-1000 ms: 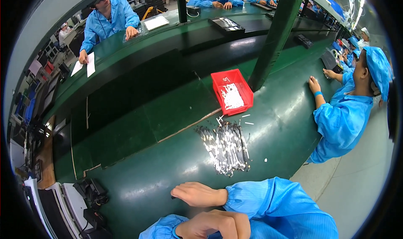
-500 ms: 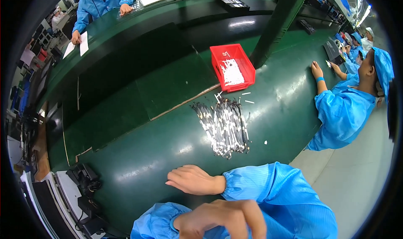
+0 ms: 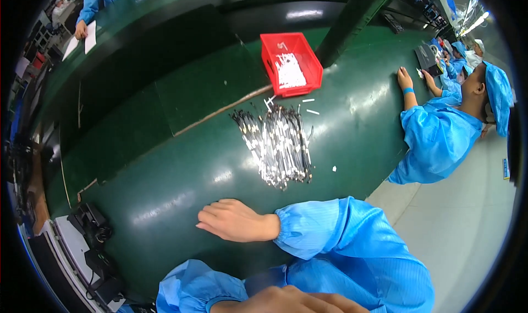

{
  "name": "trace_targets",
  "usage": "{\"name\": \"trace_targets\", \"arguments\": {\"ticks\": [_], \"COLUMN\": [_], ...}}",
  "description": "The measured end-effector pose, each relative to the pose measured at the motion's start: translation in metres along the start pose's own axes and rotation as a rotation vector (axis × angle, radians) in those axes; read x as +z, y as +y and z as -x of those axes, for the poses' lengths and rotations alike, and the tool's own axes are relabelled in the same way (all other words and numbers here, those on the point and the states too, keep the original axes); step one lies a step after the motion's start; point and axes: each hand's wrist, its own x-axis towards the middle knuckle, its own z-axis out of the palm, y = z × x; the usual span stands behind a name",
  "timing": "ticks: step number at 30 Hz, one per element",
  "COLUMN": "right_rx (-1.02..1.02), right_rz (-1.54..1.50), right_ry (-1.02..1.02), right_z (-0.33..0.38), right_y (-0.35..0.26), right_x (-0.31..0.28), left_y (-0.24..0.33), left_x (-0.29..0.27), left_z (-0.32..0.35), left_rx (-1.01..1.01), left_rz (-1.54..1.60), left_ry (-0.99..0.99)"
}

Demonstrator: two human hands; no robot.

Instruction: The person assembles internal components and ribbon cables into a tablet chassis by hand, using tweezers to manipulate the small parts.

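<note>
Green matting covered the long bench [image 3: 165, 164]; on it lay a pile of thin black and silver cables [image 3: 278, 142], spread side by side just below a red bin [image 3: 290, 63] holding small white pieces. Right hand [image 3: 234, 220] rested flat on the mat, fingers loose and holding nothing, with the cables well apart beyond its fingertips. Left hand [image 3: 291, 301] showed only at the lower edge; I could not tell whether it was closed or open. Reaching the pile well would have called for a forward stretch and a light pinch on one cable, so the rest stayed in line; a co-worker [image 3: 440, 131] in blue sat to the right.
</note>
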Motion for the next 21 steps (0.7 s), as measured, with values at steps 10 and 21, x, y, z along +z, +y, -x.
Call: {"name": "trace_targets", "arguments": {"ticks": [10, 21], "right_rx": [-0.034, -0.070], "right_rz": [0.055, 0.055], "right_ry": [-0.042, -0.076], "right_z": [0.001, 0.001], "right_y": [0.001, 0.000], "right_x": [0.001, -0.002], "left_y": [0.013, 0.001], "left_x": [0.010, -0.002], "left_z": [-0.009, -0.007], "left_rx": [-0.068, 0.017], "left_rz": [0.119, 0.043], "left_ry": [0.102, -0.300]}}
